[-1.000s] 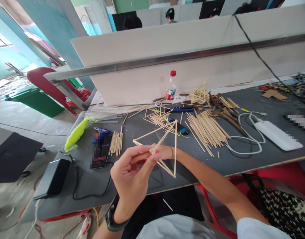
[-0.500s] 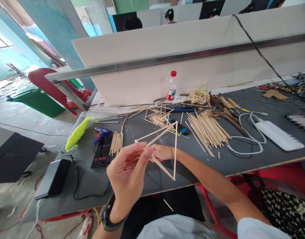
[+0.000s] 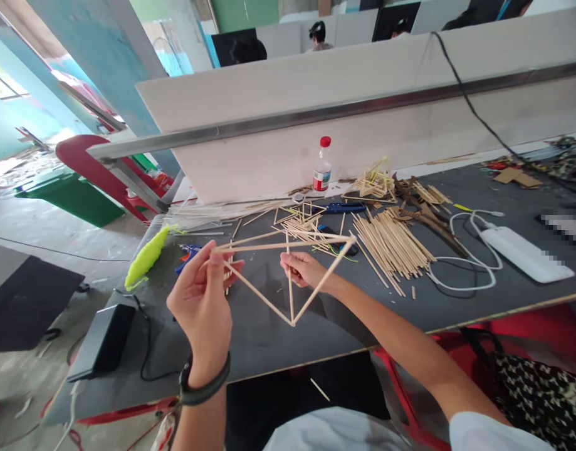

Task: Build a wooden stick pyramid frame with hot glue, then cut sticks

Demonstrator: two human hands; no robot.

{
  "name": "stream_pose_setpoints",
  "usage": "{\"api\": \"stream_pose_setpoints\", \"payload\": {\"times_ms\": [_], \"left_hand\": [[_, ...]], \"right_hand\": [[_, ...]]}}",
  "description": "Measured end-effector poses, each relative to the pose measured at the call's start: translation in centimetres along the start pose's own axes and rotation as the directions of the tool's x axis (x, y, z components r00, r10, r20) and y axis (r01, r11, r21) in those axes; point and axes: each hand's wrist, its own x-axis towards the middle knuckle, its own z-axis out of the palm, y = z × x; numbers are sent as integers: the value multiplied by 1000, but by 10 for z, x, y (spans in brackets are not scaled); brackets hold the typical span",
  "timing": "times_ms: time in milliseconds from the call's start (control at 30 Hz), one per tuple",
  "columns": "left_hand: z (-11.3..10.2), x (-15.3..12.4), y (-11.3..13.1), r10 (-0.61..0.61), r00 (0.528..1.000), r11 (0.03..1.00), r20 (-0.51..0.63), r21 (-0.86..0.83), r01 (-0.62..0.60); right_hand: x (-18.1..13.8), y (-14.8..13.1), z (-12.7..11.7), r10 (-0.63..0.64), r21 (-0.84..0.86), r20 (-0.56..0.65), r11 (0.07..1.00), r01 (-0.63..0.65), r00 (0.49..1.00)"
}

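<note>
Light wooden sticks form an open, angular frame [image 3: 259, 297] in front of me, above the table. My left hand [image 3: 204, 300] pinches its left corner between thumb and fingers, and a dark band circles that wrist. My right hand [image 3: 309, 270] is closed, its fingertips at the frame's upright stick in the middle; part of the grip is hidden. One corner of the frame points right, another down toward me. Behind it lie loose sticks [image 3: 299, 227] and a thick row of sticks [image 3: 393, 244].
A red-capped bottle [image 3: 322, 166] stands by the white partition [image 3: 250, 156]. A white power bank [image 3: 527, 255] with a cable lies at right. At left are a yellow-green fuzzy bundle [image 3: 147, 257], a blue tool [image 3: 188, 257] and a black adapter box [image 3: 102, 341]. People sit beyond the partition.
My left hand has moved left, away from my right hand, and the frame has turned with it. The right hand has shifted slightly up and now sits at the middle stick.
</note>
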Motion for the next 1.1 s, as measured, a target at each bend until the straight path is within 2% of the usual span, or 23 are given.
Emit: {"api": "stream_pose_setpoints", "payload": {"times_ms": [133,333,633,767,833,900,1000,1100], "left_hand": [[1,30,-32,-143,989,979,-30,-149,137],[5,41,-71,-291,956,922,-43,-280,268],[3,44,-87,-296,955,929,13,-230,291],[0,50,-96,-262,965,961,23,-88,263],[0,49,-95,-201,979,979,19,16,201],[2,44,-86,-139,988,989,63,58,135],[6,31,-63,-76,982,997,174,-4,78],[10,20,-37,4,980,999,199,-52,7]], "right_hand": [[3,0,-6,-132,-2,-176,991,134,976],[-1,-7,-4,-217,-31,-239,976,216,947],[-3,-9,1,-258,-16,-260,965,263,931],[0,-9,-2,-253,-37,-304,966,254,918],[0,-8,-4,-252,-48,-315,967,250,915],[0,-7,-5,-264,-73,-325,964,255,908],[-1,-5,-6,-299,-131,-339,954,269,892],[-2,-3,-9,-321,-171,-351,946,277,880]]}}
